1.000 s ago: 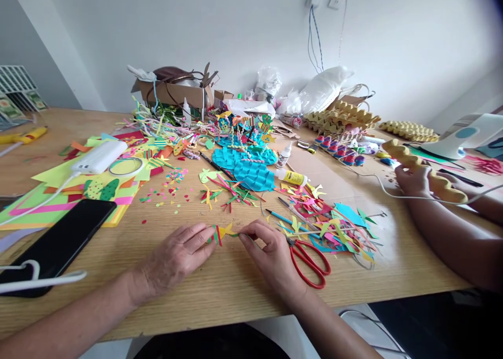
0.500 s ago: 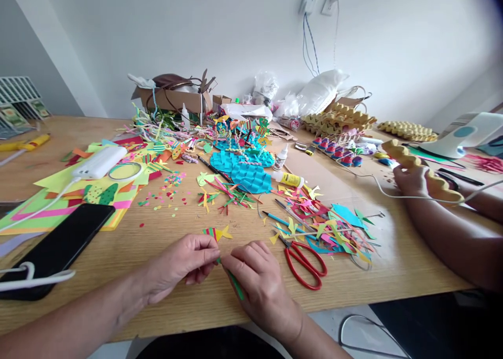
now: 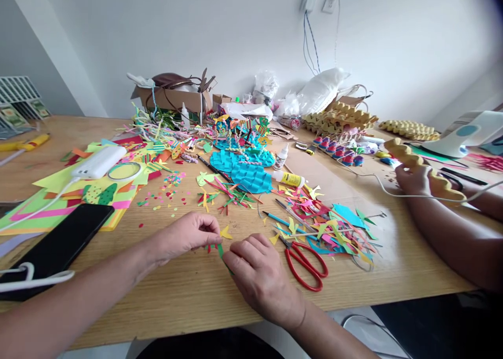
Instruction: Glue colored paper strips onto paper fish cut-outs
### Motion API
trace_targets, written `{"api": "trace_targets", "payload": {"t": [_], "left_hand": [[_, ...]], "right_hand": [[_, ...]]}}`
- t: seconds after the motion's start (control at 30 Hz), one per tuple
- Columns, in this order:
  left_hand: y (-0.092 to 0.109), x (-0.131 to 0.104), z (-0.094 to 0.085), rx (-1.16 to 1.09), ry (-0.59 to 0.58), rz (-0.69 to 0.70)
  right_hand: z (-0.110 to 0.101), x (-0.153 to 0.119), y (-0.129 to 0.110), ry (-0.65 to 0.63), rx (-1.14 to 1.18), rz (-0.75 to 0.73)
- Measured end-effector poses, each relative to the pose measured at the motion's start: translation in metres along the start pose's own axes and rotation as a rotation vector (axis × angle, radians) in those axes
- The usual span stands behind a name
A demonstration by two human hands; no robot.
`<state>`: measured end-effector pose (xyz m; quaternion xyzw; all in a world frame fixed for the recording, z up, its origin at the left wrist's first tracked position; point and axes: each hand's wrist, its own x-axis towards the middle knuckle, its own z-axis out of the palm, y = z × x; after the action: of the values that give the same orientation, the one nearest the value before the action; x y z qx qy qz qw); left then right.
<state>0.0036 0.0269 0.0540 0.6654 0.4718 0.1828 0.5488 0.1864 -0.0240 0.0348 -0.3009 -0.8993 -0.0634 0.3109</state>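
My left hand (image 3: 188, 236) is closed in a pinch near the front middle of the table, by small red and green paper pieces; what sits between its fingertips is too small to tell. Beside it my right hand (image 3: 261, 275) is closed on a green paper strip (image 3: 220, 251), whose end sticks out toward my left hand. A yellow paper piece (image 3: 225, 232) lies just beyond the hands. Red-handled scissors (image 3: 306, 263) rest on the table right of my right hand.
Paper scraps (image 3: 334, 222) and a glue bottle (image 3: 291, 179) lie to the right. Blue paper (image 3: 251, 175) lies ahead. A black phone (image 3: 58, 249) and power bank (image 3: 100, 162) are left. Another person's hand (image 3: 412, 180) holds a yellow egg-carton piece (image 3: 444, 186) at right.
My left hand has risen slightly, its fingers now above the striped paper piece. The green strip now shows between my hands, instead of below my right fingers.
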Motion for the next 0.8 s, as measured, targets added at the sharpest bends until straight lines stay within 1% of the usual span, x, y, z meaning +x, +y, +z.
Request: {"api": "trace_targets", "payload": {"t": [0.13, 0.2, 0.27, 0.37, 0.5, 0.8], "left_hand": [[0.005, 0.017, -0.01, 0.147, -0.039, 0.025], [0.003, 0.025, -0.013, 0.246, -0.049, 0.073], [-0.001, 0.033, -0.015, 0.312, -0.037, 0.119], [-0.008, 0.041, -0.013, 0.343, 0.003, 0.134], [-0.015, 0.045, -0.011, 0.393, 0.062, 0.14], [-0.028, 0.046, -0.014, 0.468, 0.105, 0.2]], "right_hand": [[0.003, 0.005, 0.01, -0.125, -0.106, 0.0], [0.007, 0.006, 0.014, -0.192, -0.152, 0.0], [0.013, 0.007, 0.017, -0.23, -0.182, -0.003], [0.022, 0.007, 0.02, -0.253, -0.194, -0.002], [0.03, 0.005, 0.022, -0.256, -0.17, 0.005], [0.032, 0.004, 0.02, -0.313, -0.157, 0.018]]}}
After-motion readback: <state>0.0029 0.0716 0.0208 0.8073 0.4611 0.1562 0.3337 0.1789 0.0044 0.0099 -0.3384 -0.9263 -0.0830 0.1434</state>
